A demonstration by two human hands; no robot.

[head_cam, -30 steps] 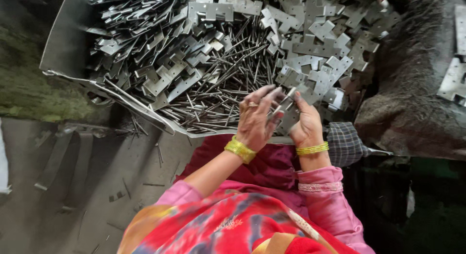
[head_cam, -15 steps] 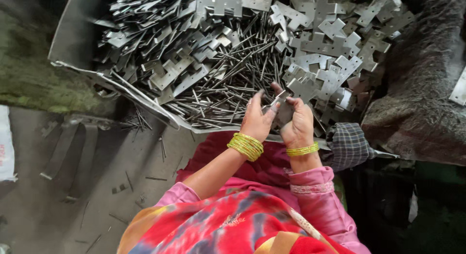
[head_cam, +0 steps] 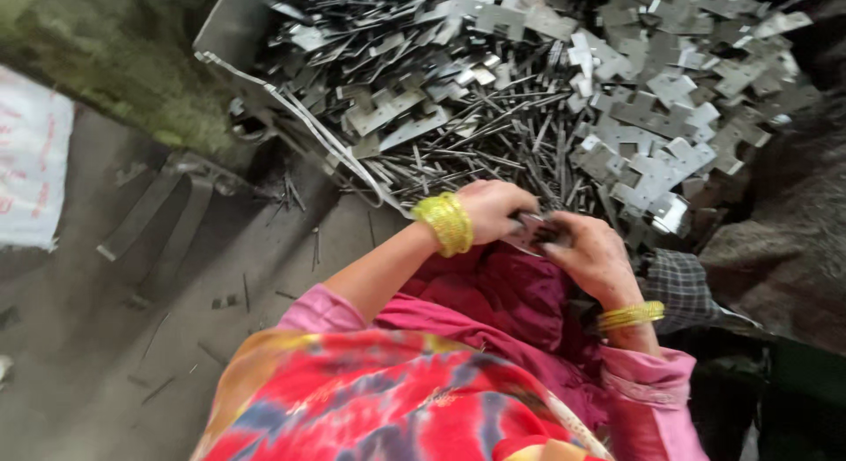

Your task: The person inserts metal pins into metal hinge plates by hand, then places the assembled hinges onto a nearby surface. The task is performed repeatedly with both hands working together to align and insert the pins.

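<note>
- Just above your lap, your left hand (head_cam: pixel 493 210) and right hand (head_cam: pixel 590 254) meet, fingers curled narrow around a small metal piece (head_cam: pixel 533 232) pinched between them.
- On each wrist sit gold bangles (head_cam: pixel 445 223).
- Right behind your hands, thin metal rods (head_cam: pixel 493 157) lie heaped in a tray (head_cam: pixel 229 38).
- Farther back, flat metal plates (head_cam: pixel 652 100) pile up.

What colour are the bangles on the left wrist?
Yellow-gold bangles, clearest in the head view.
</note>
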